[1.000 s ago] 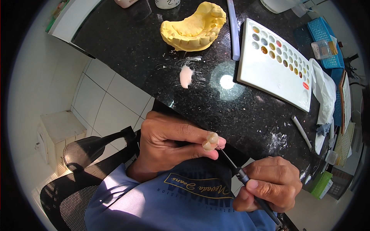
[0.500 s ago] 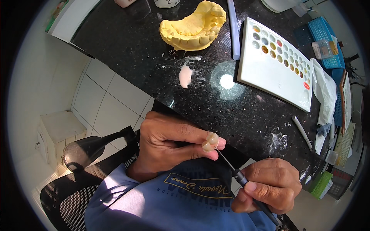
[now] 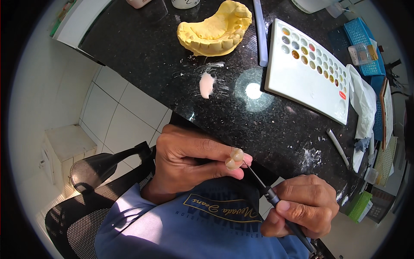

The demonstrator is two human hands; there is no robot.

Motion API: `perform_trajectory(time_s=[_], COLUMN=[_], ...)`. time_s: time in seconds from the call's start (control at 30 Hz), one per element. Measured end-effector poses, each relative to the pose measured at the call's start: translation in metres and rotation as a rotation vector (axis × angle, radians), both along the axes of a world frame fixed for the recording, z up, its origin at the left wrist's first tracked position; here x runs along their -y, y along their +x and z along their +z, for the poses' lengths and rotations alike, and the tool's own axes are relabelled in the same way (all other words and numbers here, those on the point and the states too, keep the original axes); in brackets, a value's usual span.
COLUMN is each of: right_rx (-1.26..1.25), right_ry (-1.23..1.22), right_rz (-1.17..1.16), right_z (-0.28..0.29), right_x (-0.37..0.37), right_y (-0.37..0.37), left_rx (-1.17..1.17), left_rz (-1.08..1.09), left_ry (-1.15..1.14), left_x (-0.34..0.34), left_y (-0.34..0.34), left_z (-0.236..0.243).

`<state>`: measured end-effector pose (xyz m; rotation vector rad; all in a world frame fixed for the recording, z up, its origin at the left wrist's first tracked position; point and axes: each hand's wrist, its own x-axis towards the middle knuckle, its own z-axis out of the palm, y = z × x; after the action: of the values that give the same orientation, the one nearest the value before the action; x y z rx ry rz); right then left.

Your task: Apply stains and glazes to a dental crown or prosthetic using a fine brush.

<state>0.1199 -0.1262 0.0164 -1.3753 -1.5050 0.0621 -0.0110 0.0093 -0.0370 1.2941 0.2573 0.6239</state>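
Between the thumb and fingertips of my left hand (image 3: 189, 157) is a small piece of tooth-coloured dental crowns (image 3: 234, 159), two joined molar shapes with a glossy surface. My right hand (image 3: 306, 205) grips a thin dental instrument (image 3: 272, 196) by its dark handle, pen-like. Its slender metal shank runs up and left, and the tip is close beside the right side of the crowns; whether it touches them I cannot tell. Both hands are over my lap, just off the bench's front edge. A yellow plaster dental model (image 3: 214, 32) rests farther back on the bench.
The black speckled bench (image 3: 159, 64) carries a smear of pale pink paste (image 3: 207, 85), a bluish bar (image 3: 260, 34) and a white palette (image 3: 302, 82) with coloured wells. Right of these lie crumpled tissue (image 3: 362, 99), a white stick (image 3: 337, 149) and a blue basket (image 3: 366, 47).
The instrument's tip has shifted slightly up and right along the crowns' side, with my right hand tilting a little. My left hand and the crowns stay nearly in place.
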Motion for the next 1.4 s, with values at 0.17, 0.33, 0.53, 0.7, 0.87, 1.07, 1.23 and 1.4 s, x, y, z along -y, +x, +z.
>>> perform_trajectory(time_s=[0.17, 0.33, 0.53, 0.7, 0.87, 1.07, 1.23, 1.4], right_rx=[-0.006, 0.0, -0.019, -0.027, -0.044, -0.045, -0.044, -0.06], right_ry=[-0.016, -0.056, -0.075, -0.055, -0.064, -0.055, -0.026, -0.064], right_rz=[-0.019, -0.002, -0.002, 0.029, 0.065, 0.05, 0.005, 0.053], right_z=[-0.0004, 0.0026, 0.0055, 0.001, 0.0024, 0.0025, -0.0004, 0.0045], right_x=[0.0005, 0.0013, 0.0041, 0.0017, 0.0019, 0.0011, 0.0005, 0.0045], right_y=[0.0001, 0.0006, 0.0015, 0.0037, 0.0066, 0.0057, 0.0009, 0.0045], left_rx=[-0.002, -0.01, 0.001, 0.005, 0.011, 0.014, 0.019, 0.024], left_rz=[-0.008, -0.009, -0.019, -0.021, -0.025, -0.037, -0.029, -0.035], left_ry=[0.042, 0.023, 0.01, 0.0, -0.001, -0.024, -0.002, -0.011], left_x=[-0.0018, -0.0015, -0.0008, -0.0011, -0.0019, -0.002, -0.0021, -0.0014], left_y=[0.0002, -0.001, 0.0003, -0.0011, -0.001, -0.0013, -0.0014, -0.0017], left_z=[-0.0004, 0.0006, 0.0005, -0.0015, 0.0, 0.0001, -0.0017, -0.0016])
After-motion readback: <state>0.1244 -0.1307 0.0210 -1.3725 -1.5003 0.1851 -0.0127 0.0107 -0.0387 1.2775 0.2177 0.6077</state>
